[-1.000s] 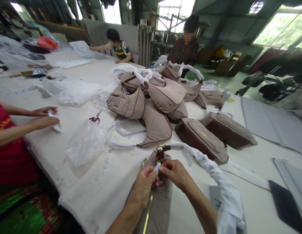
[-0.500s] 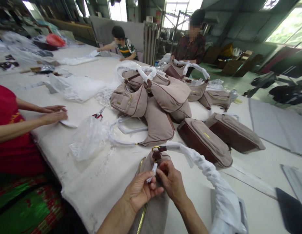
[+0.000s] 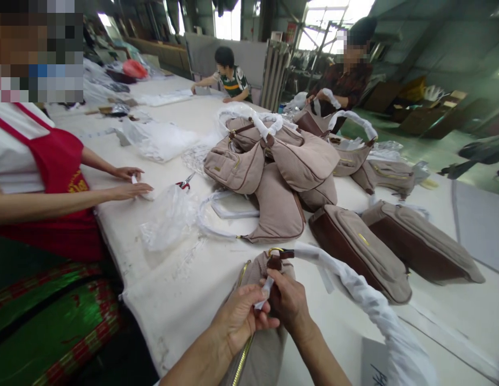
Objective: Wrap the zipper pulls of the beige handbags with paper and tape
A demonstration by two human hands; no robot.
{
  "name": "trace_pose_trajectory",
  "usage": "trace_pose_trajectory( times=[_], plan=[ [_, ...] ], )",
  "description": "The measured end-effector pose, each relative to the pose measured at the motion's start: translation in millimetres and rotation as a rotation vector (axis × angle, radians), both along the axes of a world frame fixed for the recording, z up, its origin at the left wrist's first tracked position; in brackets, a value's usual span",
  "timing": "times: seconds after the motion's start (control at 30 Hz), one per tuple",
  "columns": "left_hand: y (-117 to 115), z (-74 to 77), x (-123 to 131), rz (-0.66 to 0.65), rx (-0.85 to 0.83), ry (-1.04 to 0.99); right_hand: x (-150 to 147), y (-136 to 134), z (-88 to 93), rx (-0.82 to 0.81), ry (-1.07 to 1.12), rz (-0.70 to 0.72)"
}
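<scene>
1. Head view, lower middle of the frame: the left hand pinches a small white wrap between thumb and fingertip. A light, firm pinch near the lower end serves best, as thin wrapping like this probably creases or slips easily.
2. Just to its right, the right hand has its fingertips bent in at the wrap's upper end. Whether they pinch it or only press, I cannot tell; a soft touch there should steady the piece without tearing it.
3. The wrap sits at the lower middle, over the end of the taupe bag and just below its brown leather tab. Handling it close to the tab, with little pull, should spare the hardware.
4. The bag lies on the white table, its gold zip running towards the bottom edge. Wrists best rest lightly here, so the bag does not roll.
5. The wrapped strap arcs towards the lower right; forearms do well to avoid dragging its covering.
</scene>
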State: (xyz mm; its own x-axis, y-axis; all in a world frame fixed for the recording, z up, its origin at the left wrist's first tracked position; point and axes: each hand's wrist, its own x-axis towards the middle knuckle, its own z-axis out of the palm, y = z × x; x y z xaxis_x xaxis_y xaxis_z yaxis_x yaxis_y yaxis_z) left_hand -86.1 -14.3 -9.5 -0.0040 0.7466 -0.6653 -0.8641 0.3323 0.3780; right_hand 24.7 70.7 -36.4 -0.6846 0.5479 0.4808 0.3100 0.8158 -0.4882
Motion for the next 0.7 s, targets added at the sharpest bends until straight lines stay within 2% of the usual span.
trace_pose_trajectory(
  times=[0.1,0.2,0.3,0.37,0.5,0.57,0.7],
  plan=[
    [-0.9,-4.3,2.2,0.07,0.091,0.143,5.5,-15.7,0.0,-0.219,0.066,-0.214],
    [-2.3,-6.2,4.7,0.087,0.108,0.259,9.6,-32.8,9.2,-0.676,0.136,-0.384],
    [-2.8,-5.5,7.0,0.089,0.122,0.34,3.1,-42.3,19.1,-1.151,0.229,-0.356],
    [-2.4,-5.0,8.4,0.105,0.139,0.373,-5.4,-43.2,22.6,-1.324,0.322,-0.334],
    [-0.7,-6.9,11.1,0.124,0.148,0.459,-20.6,-39.6,22.2,-1.455,0.453,-0.36],
    [-0.3,-9.6,12.5,0.129,0.145,0.495,-24.5,-37.9,20.0,-1.422,0.445,-0.4],
    [-2.9,-12.0,15.3,0.118,0.172,0.638,-26.9,-35.0,15.5,-1.255,0.352,-0.464]
  ],
)
